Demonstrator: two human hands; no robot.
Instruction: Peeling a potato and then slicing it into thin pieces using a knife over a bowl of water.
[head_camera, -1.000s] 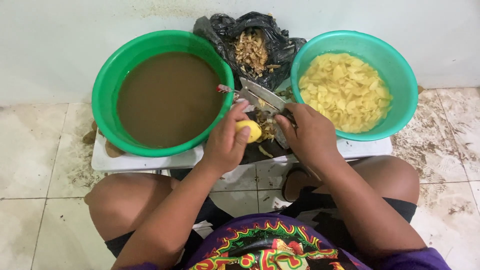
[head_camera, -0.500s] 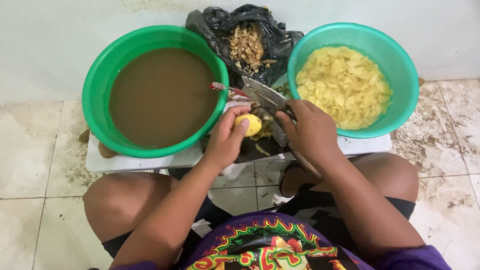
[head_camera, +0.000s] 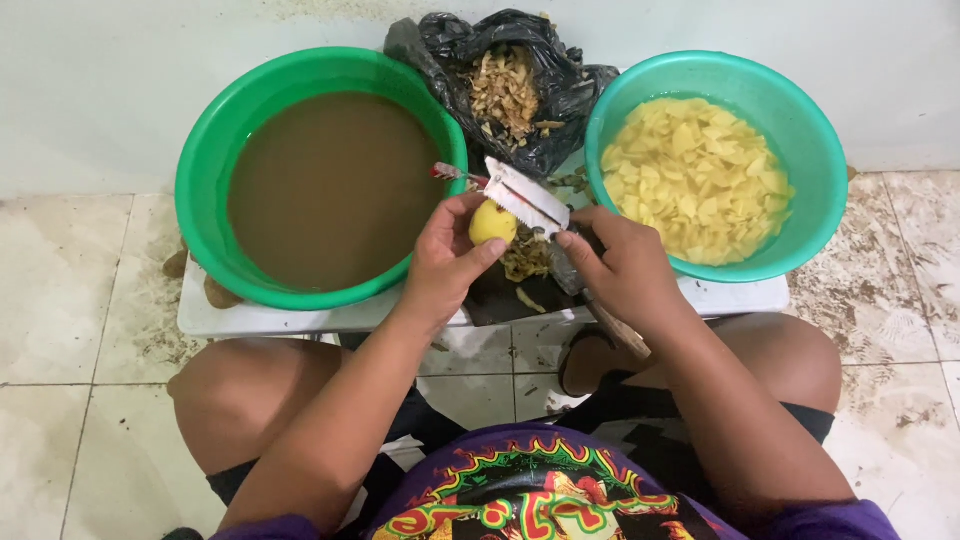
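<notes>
Holding the peeled yellow potato (head_camera: 492, 222) in your left hand (head_camera: 445, 268), you have the fingers curled closed around its lower half, thumb on the near side. The potato sits above the dark cutting board (head_camera: 500, 295), between the two basins. Your right hand (head_camera: 625, 268) is closed around the knife handle (head_camera: 615, 328), whose wooden end projects back toward your knee. The knife blade (head_camera: 525, 195) lies directly against the potato's upper right side. Its long axis runs diagonally, from your right hand up and left toward the green basin of brown water (head_camera: 330, 190). The potato therefore lies up and left of the right hand, along the line of the blade. The left hand is the nearer hand. The teal basin of potato slices (head_camera: 700, 180) stands just right of the blade, and the black bag of peelings (head_camera: 505, 90) lies behind it.
</notes>
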